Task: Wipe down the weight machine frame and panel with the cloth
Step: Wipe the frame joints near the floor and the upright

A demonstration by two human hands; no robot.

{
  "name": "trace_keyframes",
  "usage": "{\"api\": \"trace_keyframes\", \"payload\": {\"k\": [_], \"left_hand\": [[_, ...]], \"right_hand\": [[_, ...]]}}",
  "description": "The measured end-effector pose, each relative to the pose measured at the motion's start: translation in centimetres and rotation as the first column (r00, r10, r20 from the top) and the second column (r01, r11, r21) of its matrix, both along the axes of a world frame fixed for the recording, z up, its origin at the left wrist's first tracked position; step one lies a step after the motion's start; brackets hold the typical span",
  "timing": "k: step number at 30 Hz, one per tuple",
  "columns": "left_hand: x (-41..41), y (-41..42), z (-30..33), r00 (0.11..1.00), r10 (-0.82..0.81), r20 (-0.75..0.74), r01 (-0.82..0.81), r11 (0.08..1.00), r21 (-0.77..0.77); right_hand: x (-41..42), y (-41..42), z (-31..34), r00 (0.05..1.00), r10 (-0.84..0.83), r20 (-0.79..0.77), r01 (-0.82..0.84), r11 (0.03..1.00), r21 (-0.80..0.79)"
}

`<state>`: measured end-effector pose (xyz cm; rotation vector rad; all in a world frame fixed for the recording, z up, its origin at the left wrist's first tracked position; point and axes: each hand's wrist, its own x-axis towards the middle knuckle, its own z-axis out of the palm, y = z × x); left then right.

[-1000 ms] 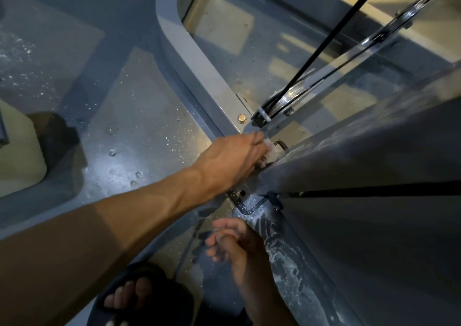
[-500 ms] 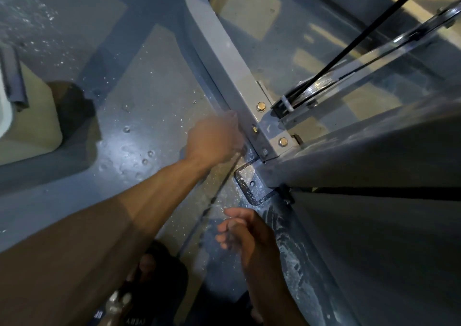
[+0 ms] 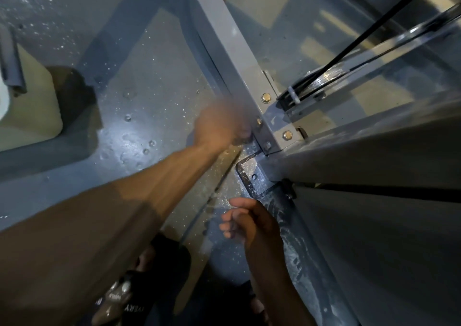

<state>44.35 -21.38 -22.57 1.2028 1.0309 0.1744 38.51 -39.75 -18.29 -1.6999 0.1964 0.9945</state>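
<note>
The left hand (image 3: 219,128) is blurred and pressed against the outer side of the grey frame (image 3: 232,58), just beside the bolted corner bracket (image 3: 274,136). Its fingers look curled, but whether they grip the cloth I cannot tell; no cloth shows plainly, though it is probably bunched inside that fist. The right hand (image 3: 249,221) hangs loosely curled and holds nothing, well apart from the left and near the soapy panel (image 3: 374,250). A cloth is soft and light, so it likely works best wadded in the palm and pushed flat. The wet, sudsy steel looks slippery, and the bolts (image 3: 266,97) may snag the fabric.
</note>
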Motion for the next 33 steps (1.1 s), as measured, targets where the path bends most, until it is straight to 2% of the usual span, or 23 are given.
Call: {"api": "trace_keyframes", "payload": {"k": [2, 4, 7, 8, 15, 20, 22, 26, 30, 33], "left_hand": [[0.9, 1.3, 0.5, 0.999, 0.047, -0.001, -0.047, 0.999, 0.026], [0.9, 0.7, 0.8, 0.998, -0.062, -0.016, 0.063, 0.997, 0.05], [-0.3, -2.0, -0.1, 0.959, -0.283, 0.002, 0.283, 0.958, -0.045], [-0.7, -2.8, -0.5, 0.955, -0.297, 0.027, 0.298, 0.953, -0.058], [-1.9, -4.0, -0.7, 0.977, -0.178, 0.121, 0.186, 0.981, -0.061], [-2.4, -4.6, -0.2, 0.972, -0.189, 0.138, 0.189, 0.982, 0.012], [-2.3, -4.5, 0.3, 0.965, -0.218, 0.147, 0.205, 0.974, 0.098], [-2.1, -4.2, 1.3, 0.926, -0.369, 0.083, 0.307, 0.861, 0.406], [-2.3, -4.0, 1.0, 0.871, -0.487, 0.068, 0.365, 0.732, 0.575], [-2.7, -2.7, 1.0, 0.804, -0.594, 0.0, 0.46, 0.622, 0.634]], "right_hand": [[0.2, -0.4, -0.1, 1.0, -0.009, -0.025, 0.009, 1.0, -0.009], [0.3, -0.4, -0.1, 0.999, -0.019, -0.044, 0.019, 1.0, -0.009], [0.1, 0.1, 0.0, 0.998, -0.032, -0.045, 0.032, 0.999, 0.015], [0.0, 0.3, 0.1, 0.999, -0.02, -0.037, 0.021, 1.0, 0.022], [-0.1, 0.0, 0.2, 1.0, 0.0, -0.012, 0.0, 1.0, 0.015], [-0.5, 0.2, 0.3, 0.999, -0.02, -0.048, 0.022, 0.999, 0.034], [-0.6, 0.4, 0.5, 0.998, -0.017, -0.059, 0.02, 0.998, 0.051], [-0.6, 0.0, 0.5, 1.0, 0.016, -0.024, -0.015, 0.999, 0.039], [-0.8, -0.4, 0.7, 1.0, 0.022, -0.003, -0.022, 0.999, 0.03], [-1.1, -0.6, 0.8, 1.0, 0.022, 0.005, -0.022, 1.0, 0.018]]}}
